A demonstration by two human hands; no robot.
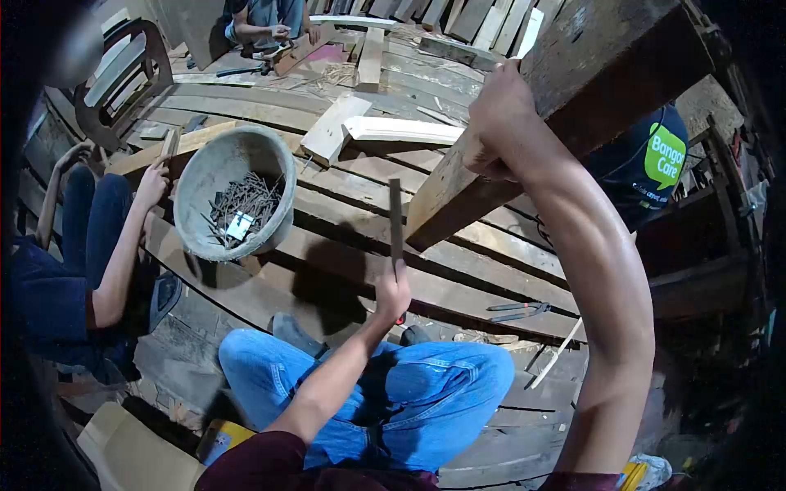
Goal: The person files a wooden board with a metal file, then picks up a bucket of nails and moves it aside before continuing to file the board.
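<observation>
My left hand [393,295] is closed around a flat, file-shaped metal tool [396,217]. Its straight dark blade points up and away from me, and a bit of red shows below the fist. On the right, my arm is raised and my right hand [503,114] grips the side edge of a thick wooden beam [622,78]. That beam stands tilted, its lower end close over the slatted planks [344,217] and its upper end at the top right. The blade stands just left of the beam's lower end.
Left of my hands stands a grey bucket [187,200] with nails and a small white packet. Pincers [520,311] lie right of my knees, and pale wood pieces [336,127] lie ahead. One person [49,282] sits at left; another [274,20] works at the back. A dark printed bag [647,168] is behind the beam.
</observation>
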